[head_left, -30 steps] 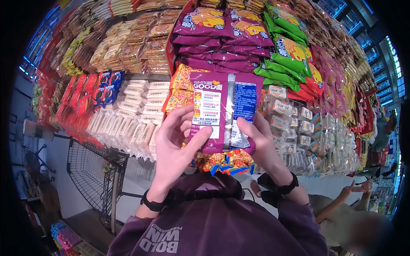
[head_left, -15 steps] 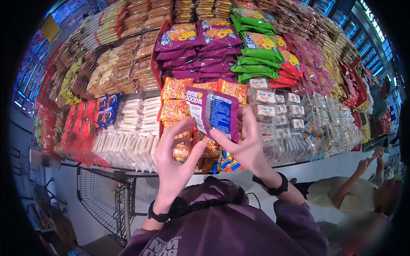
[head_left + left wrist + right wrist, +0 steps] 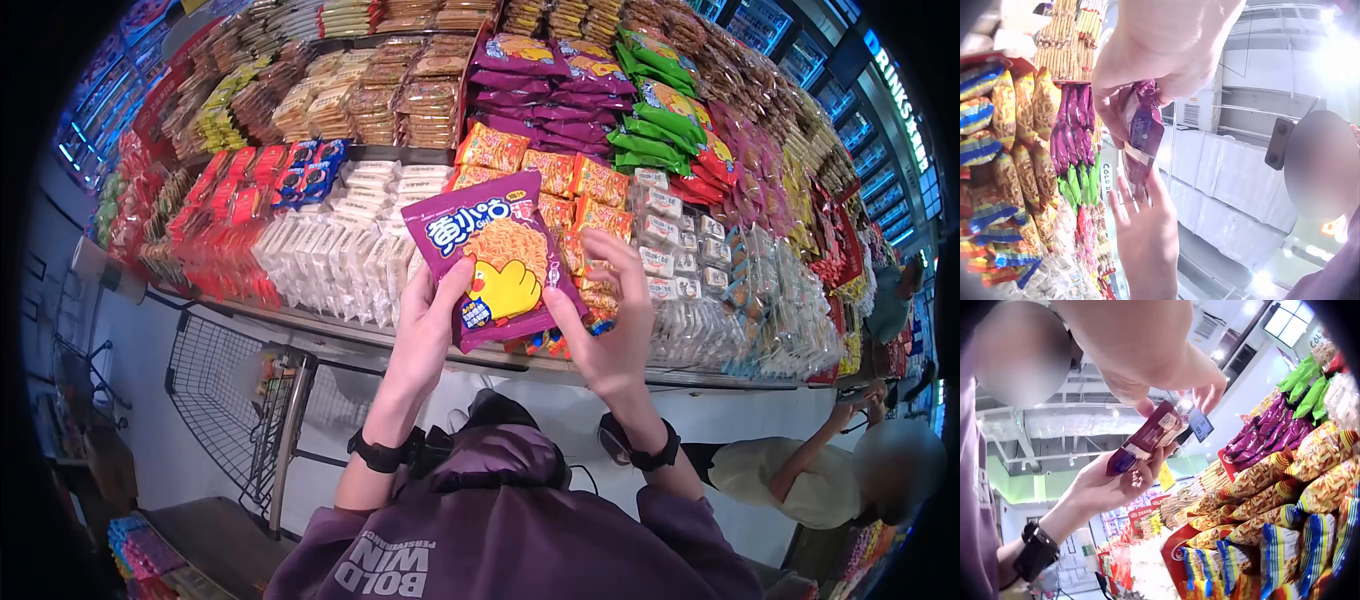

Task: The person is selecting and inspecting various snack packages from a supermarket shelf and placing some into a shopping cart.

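Observation:
A purple noodle snack bag (image 3: 500,260) is held up in front of the chest, tilted, its front with noodles and a yellow chick facing me in the head view. My left hand (image 3: 425,320) grips its left side, thumb on the front and fingers behind. At the bag's right edge is the thumb of my right hand (image 3: 610,325), whose other fingers stand spread away from the bag. The left wrist view shows the bag (image 3: 1141,140) edge-on under the left hand (image 3: 1160,56), with the right hand (image 3: 1147,244) open beside it.
Behind the bag, a tiered display holds orange snack packets (image 3: 490,147), stacked purple bags (image 3: 515,75), green bags (image 3: 665,105) and white wrapped packs (image 3: 325,250). A wire shopping cart (image 3: 225,400) stands at lower left. Another person (image 3: 790,480) is at right.
The bag has turned from its printed back to its front. My left hand has regrasped its left side, while the right hand has loosened and spread its fingers.

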A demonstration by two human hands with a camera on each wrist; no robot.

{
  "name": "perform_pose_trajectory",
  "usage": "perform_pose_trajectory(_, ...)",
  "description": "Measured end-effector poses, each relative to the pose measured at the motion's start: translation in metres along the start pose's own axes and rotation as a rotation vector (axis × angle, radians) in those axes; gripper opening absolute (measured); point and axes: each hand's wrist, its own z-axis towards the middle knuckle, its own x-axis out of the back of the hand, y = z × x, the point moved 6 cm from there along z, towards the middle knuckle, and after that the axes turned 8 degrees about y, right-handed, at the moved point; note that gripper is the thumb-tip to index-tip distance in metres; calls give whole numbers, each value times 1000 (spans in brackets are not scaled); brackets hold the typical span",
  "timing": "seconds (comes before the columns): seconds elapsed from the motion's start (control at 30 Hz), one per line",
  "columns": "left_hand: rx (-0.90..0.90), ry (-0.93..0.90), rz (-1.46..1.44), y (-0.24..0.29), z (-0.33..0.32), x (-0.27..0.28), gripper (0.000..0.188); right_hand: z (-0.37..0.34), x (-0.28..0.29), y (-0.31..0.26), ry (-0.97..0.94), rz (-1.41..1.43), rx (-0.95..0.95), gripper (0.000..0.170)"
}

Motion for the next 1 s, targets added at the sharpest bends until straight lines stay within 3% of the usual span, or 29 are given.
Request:
perform_pose_trajectory(0.07,18,-42,-8,3,-7,6,34,-14,-10,12,-116,303,-368,56)
perform_pose_trajectory(0.17,16,-41,3,8,-17,14,36,-30,-22,2,-263,589,-678,53)
perform_pose_trajectory(0.33,34,-39,-50,13,-28,22,39,-45,-29,-7,-212,669,-733,48)
perform_pose_trajectory(0.47,-142,-52,78,24,-35,19,48,-50,-30,-8,-152,705,-762,47)
perform_pose_trajectory(0.83,-101,-57,120,15,-42,20,40,-63,-23,-7,-140,705,-749,48)
perform_pose_trajectory(0.93,-176,-48,177,12,-44,20,37,-67,-22,3,-179,608,-566,49)
perform_pose_trajectory(1.0,-242,6,258,9,-45,20,33,-58,-10,-8,-150,173,-311,53)
